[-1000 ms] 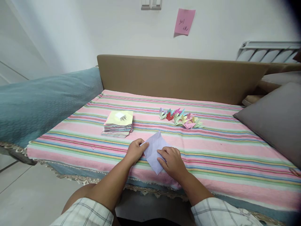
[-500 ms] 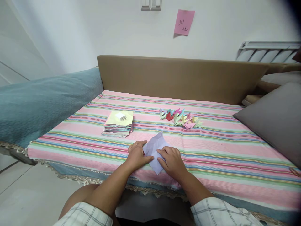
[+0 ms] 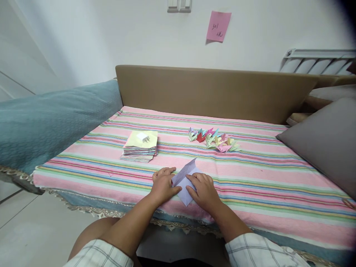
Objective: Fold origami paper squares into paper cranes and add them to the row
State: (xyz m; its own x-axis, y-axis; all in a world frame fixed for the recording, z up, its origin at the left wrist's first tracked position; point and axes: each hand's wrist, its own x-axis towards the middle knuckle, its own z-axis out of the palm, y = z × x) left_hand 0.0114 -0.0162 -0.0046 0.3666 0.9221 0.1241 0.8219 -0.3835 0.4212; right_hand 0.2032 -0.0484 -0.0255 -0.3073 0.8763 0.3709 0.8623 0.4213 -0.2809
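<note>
A lilac sheet of origami paper [image 3: 185, 189] with creases lies on the striped cloth near its front edge, its left side lifted and tilted inward. My left hand [image 3: 162, 184] grips that raised left side, thumb on the paper's near face and fingers around its edge. My right hand [image 3: 204, 188] is on the right part of the sheet, index finger and thumb pressing it; its other fingers are curled. Beyond the sheet stand several small folded paper figures [image 3: 213, 140] in mixed colours. A stack of square paper [image 3: 140, 152] sits to the left, topped by a white plug adapter [image 3: 143, 137].
The striped cloth [image 3: 264, 185] covers a couch seat with a brown backrest [image 3: 211, 92]. A blue-covered armrest [image 3: 55, 118] bounds the left side. Grey cushions [image 3: 325, 141] lie at the right. A pink note [image 3: 218, 26] hangs on the wall.
The left side of the lilac paper has been lifted and turned inward to the right, its top corner shifting right. My left hand has moved slightly right; my right hand stays in place.
</note>
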